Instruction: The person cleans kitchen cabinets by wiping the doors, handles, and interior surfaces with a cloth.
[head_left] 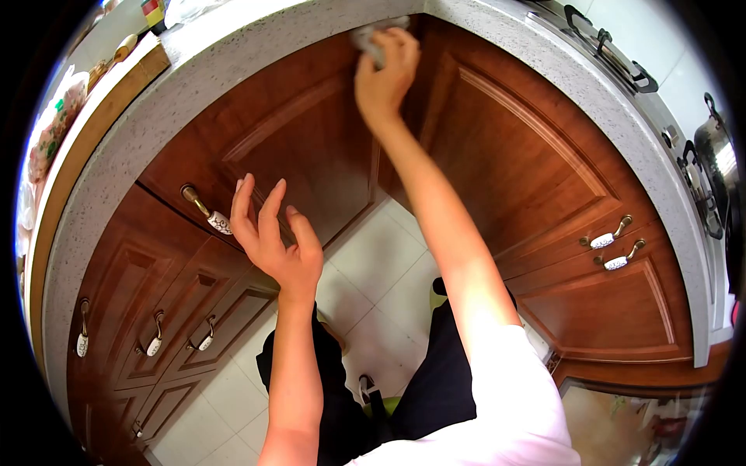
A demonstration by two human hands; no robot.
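My right hand (pixel 388 74) reaches up to the inner corner of the brown wooden cabinets, fingers closed on a greyish cloth (pixel 371 40). The cloth is smeared by motion and lies against the top of the cabinet door (pixel 303 140), just under the counter edge. Lower and to the left, my left hand (pixel 276 237) hangs in the air with its fingers spread and nothing in them. Its fingertips appear close to a brass and white patterned handle (pixel 208 210); whether they touch it I cannot tell.
A speckled grey countertop (pixel 256 58) curves above the cabinets. At the right are a gas stove (pixel 606 46) and a metal pot (pixel 719 147). More handles (pixel 602 241) jut from the right doors. A wooden board (pixel 148 62) and bags stand at the left, above pale floor tiles (pixel 373 272).
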